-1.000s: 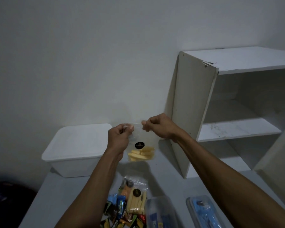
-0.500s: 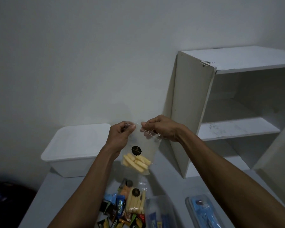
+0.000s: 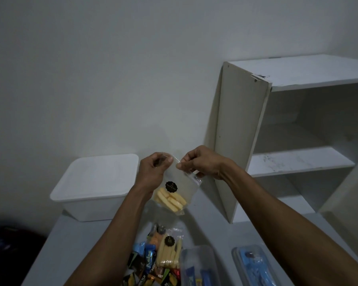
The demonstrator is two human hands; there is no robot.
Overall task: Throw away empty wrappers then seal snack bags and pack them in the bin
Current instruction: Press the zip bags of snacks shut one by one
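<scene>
Head view: clear snack bag [image 3: 177, 185] hangs tilted between both hands, left hand [image 3: 153, 170] and right hand [image 3: 203, 163] pinching its top edge, white bin [image 3: 95, 187] nearer the left

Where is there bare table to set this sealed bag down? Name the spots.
Bare grey table shows left of the snack pile, in front of the white lidded plastic bin. Another bare strip runs between the pile and the white open shelf unit. The near edge is crowded: the pile, a clear plastic tub and a blue-filled container.
</scene>
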